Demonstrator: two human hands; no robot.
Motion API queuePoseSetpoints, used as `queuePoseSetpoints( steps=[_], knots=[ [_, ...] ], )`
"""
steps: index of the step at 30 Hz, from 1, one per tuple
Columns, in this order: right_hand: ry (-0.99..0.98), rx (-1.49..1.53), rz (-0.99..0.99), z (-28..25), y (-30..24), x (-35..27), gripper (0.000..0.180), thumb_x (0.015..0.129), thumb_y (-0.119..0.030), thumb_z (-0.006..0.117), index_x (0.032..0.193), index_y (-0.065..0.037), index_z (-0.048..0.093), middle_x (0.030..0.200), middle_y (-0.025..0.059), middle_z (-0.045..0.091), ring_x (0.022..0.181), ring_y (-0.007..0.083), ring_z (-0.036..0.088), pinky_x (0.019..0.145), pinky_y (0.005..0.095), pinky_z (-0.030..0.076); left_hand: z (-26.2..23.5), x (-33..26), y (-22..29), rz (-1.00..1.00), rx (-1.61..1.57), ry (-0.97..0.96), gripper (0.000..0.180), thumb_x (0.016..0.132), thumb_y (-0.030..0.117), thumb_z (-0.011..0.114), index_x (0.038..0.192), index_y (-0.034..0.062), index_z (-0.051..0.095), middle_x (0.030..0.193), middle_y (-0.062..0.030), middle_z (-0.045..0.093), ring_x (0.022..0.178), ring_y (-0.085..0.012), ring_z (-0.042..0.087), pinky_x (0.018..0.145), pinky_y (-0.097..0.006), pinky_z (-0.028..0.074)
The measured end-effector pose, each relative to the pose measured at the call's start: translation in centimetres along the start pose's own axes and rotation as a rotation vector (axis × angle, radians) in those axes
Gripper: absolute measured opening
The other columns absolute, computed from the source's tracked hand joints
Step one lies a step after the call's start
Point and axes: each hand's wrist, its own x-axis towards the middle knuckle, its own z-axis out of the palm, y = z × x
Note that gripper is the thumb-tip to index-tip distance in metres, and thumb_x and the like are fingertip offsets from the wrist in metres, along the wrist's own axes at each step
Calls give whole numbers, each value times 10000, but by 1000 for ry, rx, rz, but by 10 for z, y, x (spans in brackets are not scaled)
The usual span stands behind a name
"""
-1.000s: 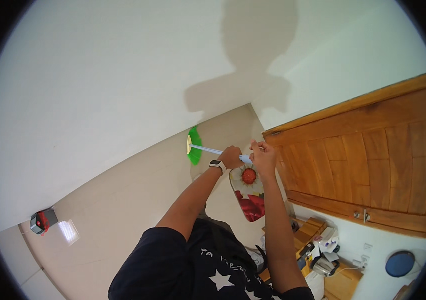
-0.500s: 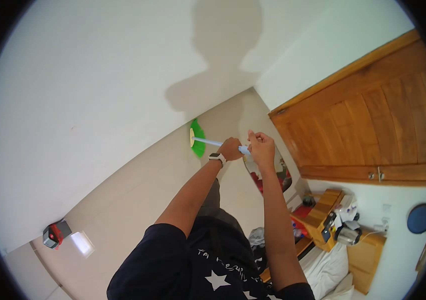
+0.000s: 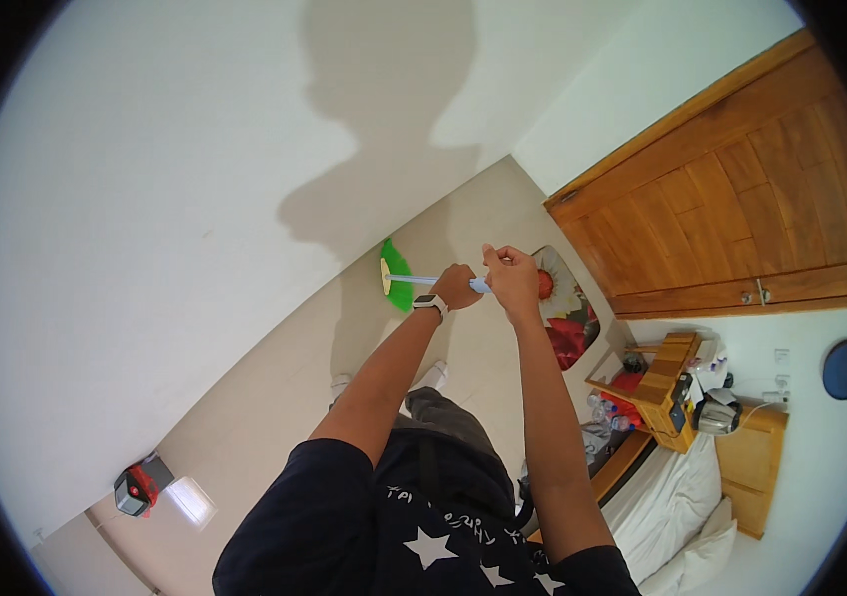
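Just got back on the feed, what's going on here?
Someone is standing with a broom. The left hand, with a watch on its wrist, is closed around the handle. The right hand is curled at the end away from the bristles; how firmly it holds is hidden. The green bristles are down by the foot of the wall. A flowered mat lies on the floor, between the right forearm and the door.

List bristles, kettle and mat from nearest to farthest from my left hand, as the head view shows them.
From the left hand:
1. Bristles: to its left, on the floor.
2. Mat: to its right, on the floor.
3. Kettle: farther right, lower in the picture.
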Motion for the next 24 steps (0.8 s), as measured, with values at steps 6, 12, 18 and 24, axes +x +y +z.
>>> queuePoseSetpoints(
  steps=[6, 12, 18, 24],
  knots=[
    [-12, 34, 67, 55, -5, -49, 312, 914, -253, 677, 733, -14, 592, 545, 16, 542, 456, 70, 480, 452, 245, 354, -42, -68, -17, -92, -5, -58, 319, 746, 298, 678, 611, 11, 645, 647, -241, 627, 646, -421, 630, 629, -491, 500],
    [-52, 91, 83, 109, -9, -87, 308, 913, -243, 677, 726, -15, 588, 552, 17, 542, 451, 74, 478, 448, 244, 348, -80, -125, -41, -139, -39, -66, 358, 770, 316, 666, 606, 2, 616, 635, -247, 610, 627, -433, 610, 613, -513, 474],
    [-104, 21, 29, 150, -41, -111, 310, 908, -241, 681, 720, -14, 583, 555, 16, 542, 444, 77, 472, 443, 250, 343, -111, -153, -52, -141, 27, 5, 295, 742, 265, 673, 598, 9, 641, 664, -243, 639, 661, -414, 647, 650, -485, 526],
    [-175, 22, 33, 178, -36, -137, 307, 906, -244, 686, 729, -16, 582, 552, 15, 536, 441, 80, 470, 440, 254, 338, -116, -203, -66, -174, 7, 120, 290, 771, 278, 653, 635, 24, 619, 655, -217, 631, 647, -422, 619, 624, -514, 481]
  ],
)
